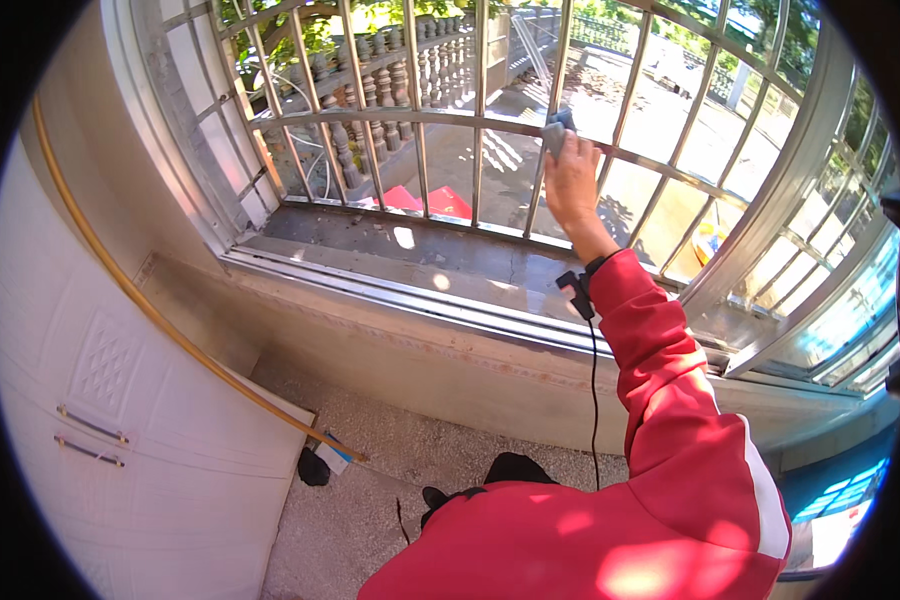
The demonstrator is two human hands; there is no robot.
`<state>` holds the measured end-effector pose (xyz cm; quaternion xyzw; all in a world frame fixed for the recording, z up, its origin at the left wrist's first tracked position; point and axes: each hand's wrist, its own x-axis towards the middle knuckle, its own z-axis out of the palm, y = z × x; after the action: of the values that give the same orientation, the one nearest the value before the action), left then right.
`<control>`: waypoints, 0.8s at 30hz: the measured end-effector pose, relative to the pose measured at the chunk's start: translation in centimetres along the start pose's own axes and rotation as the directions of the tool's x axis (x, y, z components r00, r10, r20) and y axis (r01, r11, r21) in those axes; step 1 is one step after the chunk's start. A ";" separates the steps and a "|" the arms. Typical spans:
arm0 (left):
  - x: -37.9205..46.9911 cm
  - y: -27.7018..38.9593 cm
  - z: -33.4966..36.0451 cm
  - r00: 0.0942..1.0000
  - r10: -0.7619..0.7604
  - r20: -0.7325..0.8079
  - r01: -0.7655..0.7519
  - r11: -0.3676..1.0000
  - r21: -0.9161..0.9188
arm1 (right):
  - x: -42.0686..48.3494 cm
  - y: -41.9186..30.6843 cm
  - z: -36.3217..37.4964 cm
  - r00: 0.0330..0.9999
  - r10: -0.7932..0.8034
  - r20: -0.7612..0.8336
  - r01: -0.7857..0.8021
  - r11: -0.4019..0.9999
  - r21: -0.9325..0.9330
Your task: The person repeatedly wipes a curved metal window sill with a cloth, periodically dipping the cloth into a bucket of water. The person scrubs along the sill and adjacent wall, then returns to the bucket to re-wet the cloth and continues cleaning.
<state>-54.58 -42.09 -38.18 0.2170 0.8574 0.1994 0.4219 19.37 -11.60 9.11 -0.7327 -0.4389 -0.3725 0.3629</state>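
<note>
Through the open part of the window, my right hand (572, 174) reaches out to the metal security bars (482, 124). It holds a grey-blue cloth (556, 135) against an upright bar, close to where that bar meets the middle crossbar. A red sleeve covers the arm, and a black device (576, 294) with a cable hangs at the wrist. Below the bars lies a grey sill (420, 251) with bright spots of sunlight. My left hand is out of view.
White cabinet doors (157, 435) with dark handles stand at left, a long wooden pole (172, 330) leaning across them. A metal window track (390, 294) edges the sill. Sliding window frames (765, 172) stand at right. A black object (313, 466) lies on the speckled floor (390, 427).
</note>
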 end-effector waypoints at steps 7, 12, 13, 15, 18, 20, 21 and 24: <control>13.0 12.1 -1.8 0.978 0.181 0.108 -0.185 0.983 0.024 | -6.3 -2.5 0.3 0.973 0.007 0.231 -0.038 0.991 0.127; 17.4 18.4 0.9 0.967 0.237 0.099 -0.249 0.956 0.151 | -5.9 4.9 -2.5 0.994 -0.016 0.108 0.040 0.974 -0.225; 17.9 19.6 1.7 0.956 0.282 0.081 -0.292 0.942 0.168 | -6.9 5.7 -2.1 0.982 -0.063 0.179 0.104 0.967 -0.233; 18.1 21.2 4.1 0.930 0.364 0.057 -0.368 0.910 0.193 | -9.6 6.3 -0.6 0.902 0.036 0.429 0.050 0.981 -0.186; 18.6 23.8 6.7 0.897 0.413 0.158 -0.439 0.874 0.209 | -12.0 7.1 1.4 0.791 0.204 0.577 -0.088 0.971 -0.222; 18.8 25.3 7.4 0.881 0.353 0.316 -0.425 0.884 0.196 | -12.1 6.7 2.6 0.769 0.272 0.578 -0.147 0.956 -0.254; 18.8 25.9 7.7 0.876 0.328 0.353 -0.406 0.897 0.173 | -11.6 6.4 3.0 0.732 0.228 0.642 -0.110 0.970 -0.219; 18.6 27.0 9.6 0.904 0.296 0.310 -0.337 0.937 0.088 | -10.5 3.1 4.0 0.610 0.237 0.756 -0.070 0.966 -0.247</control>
<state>-51.49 -8.16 -41.25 0.4096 0.7507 0.1710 0.4894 19.54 -13.12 -2.46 -0.8878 -0.4497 -0.0260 0.0947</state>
